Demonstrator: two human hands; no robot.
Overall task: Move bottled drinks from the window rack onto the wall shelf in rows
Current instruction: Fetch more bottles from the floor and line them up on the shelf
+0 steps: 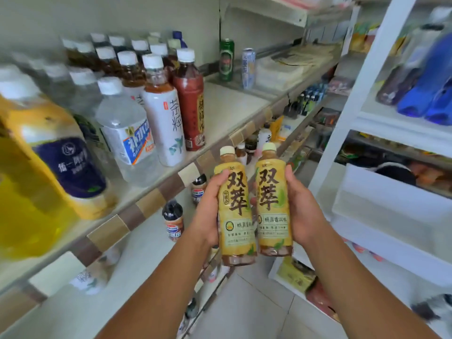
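Two tall plastic tea bottles with yellow labels and pale caps are up in the air in front of the wall shelf, not yet set down. The left tea bottle (236, 211) is in the left hand (209, 209), whose fingers curl round its side. The right tea bottle (273, 206) is gripped the same way by the right hand (304, 206). Both bottles are upright, just beside each other. Each label shows big dark letters, 双萃, and the writing below is too small to read. I think this trip is about half done: the bottles look taken from the tall white rack (367, 77) on the right, and they need a spot on the shelf. The long pale wall shelf (230, 111), with its brown and cream tile edge, already has many bottles in rows on its left part. At the front stand a dark red bottle (190, 104), a white-label bottle (165, 113) whose writing starts with 茶, a clear water bottle (127, 133) with a blue band that seems to say 补水啦, and a big yellow jug (49, 152) with a dark blue label. A bare bit of shelf lies between the red bottle and a green can (226, 60). That looks like the place for the next row. Some blue bottles (430, 79) lie on the rack, blurred, so I cannot tell how many are left to move. Lower down, a small cola bottle (173, 221) shows the round Pepsi mark.
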